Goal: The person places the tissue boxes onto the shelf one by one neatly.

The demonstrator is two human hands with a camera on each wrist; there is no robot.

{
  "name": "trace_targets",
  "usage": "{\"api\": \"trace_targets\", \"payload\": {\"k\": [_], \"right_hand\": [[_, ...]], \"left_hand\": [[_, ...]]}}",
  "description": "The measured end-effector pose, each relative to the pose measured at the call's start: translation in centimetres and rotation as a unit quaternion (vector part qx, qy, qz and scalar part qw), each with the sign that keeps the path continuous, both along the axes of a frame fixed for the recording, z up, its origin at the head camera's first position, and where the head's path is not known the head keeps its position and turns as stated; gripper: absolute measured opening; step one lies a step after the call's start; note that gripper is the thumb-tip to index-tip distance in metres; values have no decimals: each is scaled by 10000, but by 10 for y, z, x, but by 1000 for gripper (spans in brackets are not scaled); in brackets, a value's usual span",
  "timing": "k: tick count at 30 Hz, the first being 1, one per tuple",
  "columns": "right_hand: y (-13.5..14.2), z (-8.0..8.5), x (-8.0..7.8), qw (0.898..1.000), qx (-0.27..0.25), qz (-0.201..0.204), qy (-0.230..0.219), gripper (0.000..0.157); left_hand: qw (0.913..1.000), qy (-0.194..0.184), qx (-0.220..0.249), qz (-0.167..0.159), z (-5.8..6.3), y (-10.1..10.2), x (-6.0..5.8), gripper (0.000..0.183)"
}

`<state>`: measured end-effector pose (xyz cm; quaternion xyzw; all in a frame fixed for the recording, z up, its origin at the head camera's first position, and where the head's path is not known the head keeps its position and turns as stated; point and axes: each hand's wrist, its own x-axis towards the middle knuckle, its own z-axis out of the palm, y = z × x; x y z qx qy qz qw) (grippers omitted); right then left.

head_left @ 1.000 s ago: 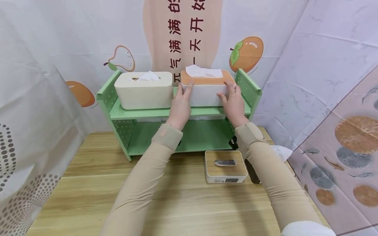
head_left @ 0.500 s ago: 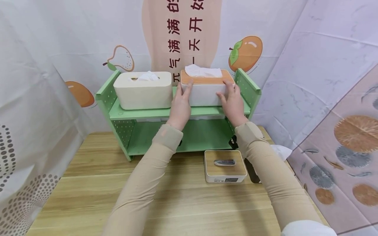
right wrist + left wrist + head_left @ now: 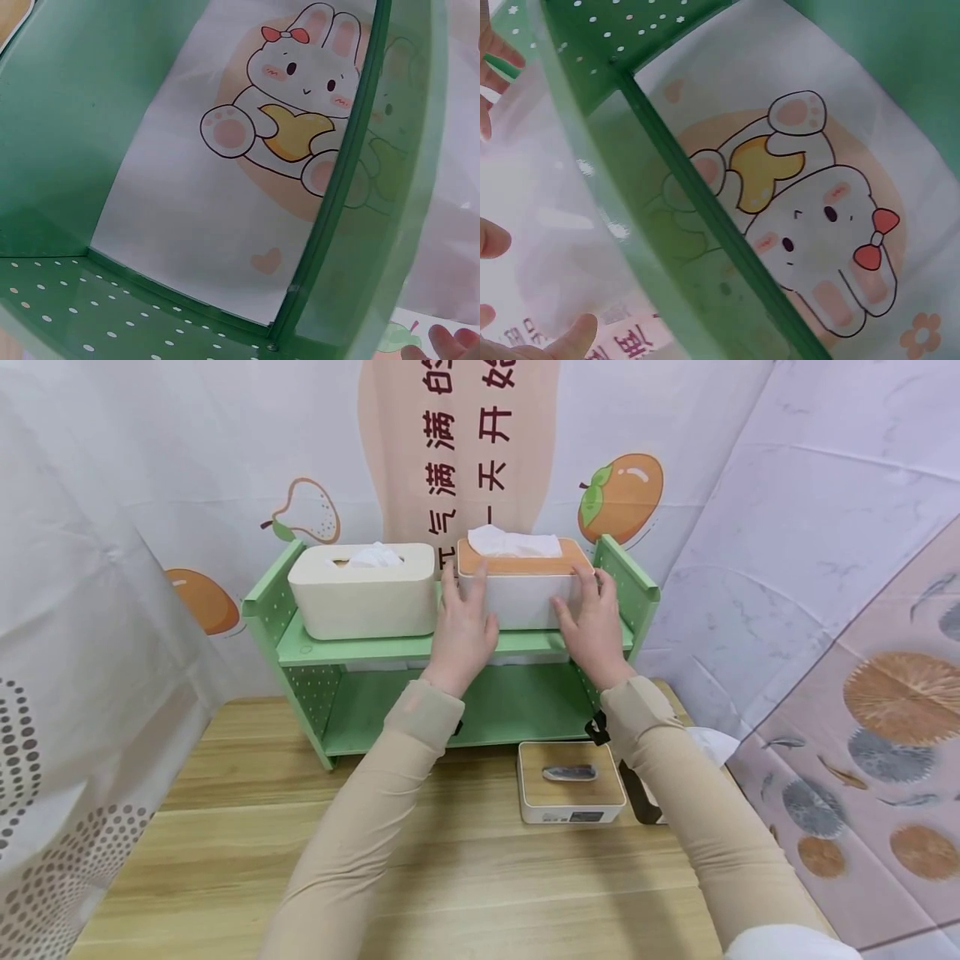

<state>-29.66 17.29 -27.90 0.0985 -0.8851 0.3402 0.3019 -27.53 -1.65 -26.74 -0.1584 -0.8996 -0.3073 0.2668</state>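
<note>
A white tissue box with an orange-brown lid (image 3: 528, 600) stands on the top board of a green two-tier shelf (image 3: 360, 649), a tissue rising from its slot. At its front left corner my left hand (image 3: 460, 631) has its fingers spread and fairly straight, thumb out to the side. My right hand (image 3: 595, 622) is at the front right corner, fingertips by the lid edge and thumb near the front face. Left of these, on the same board, is a cream tissue box (image 3: 367, 602). In the left wrist view, fingers of both hands show around the white box (image 3: 555, 202).
Below the shelf, a low white box with a wooden lid (image 3: 570, 802) lies on the wooden table (image 3: 300, 827). A dark box (image 3: 641, 797) with a tissue (image 3: 716, 745) is partly hidden by my right forearm. Patterned cloth hangs behind and at both sides.
My left hand has loosened: its fingers have spread and its thumb has come out to the right. My right hand's fingers have opened a little. The boxes stay in place.
</note>
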Motion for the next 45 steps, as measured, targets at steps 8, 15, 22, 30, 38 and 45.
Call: {"api": "trace_targets", "payload": {"k": [8,15,22,30,38,45], "right_hand": [[4,-3,9,9963,-90,98,847,47],[7,-16,20,9833,-31,370,1783,31],[15,-43,32,9756,-206,762,2050,29],[19,-68,45,9734,-149,922,2094,27],[21,-93,60,9798,-128,1069,1684,28],[29,-119,80,9846,-232,1058,1372,30]], "left_hand": [[9995,281,123,-110,0,2,13,62],[9980,525,60,-335,-12,2,28,53],[9965,541,-37,-637,-37,3,46,48],[9955,449,-1,-829,-65,1,60,46],[9957,439,-76,-815,-85,-3,72,46],[9959,170,-62,-883,-110,-7,82,47]]}}
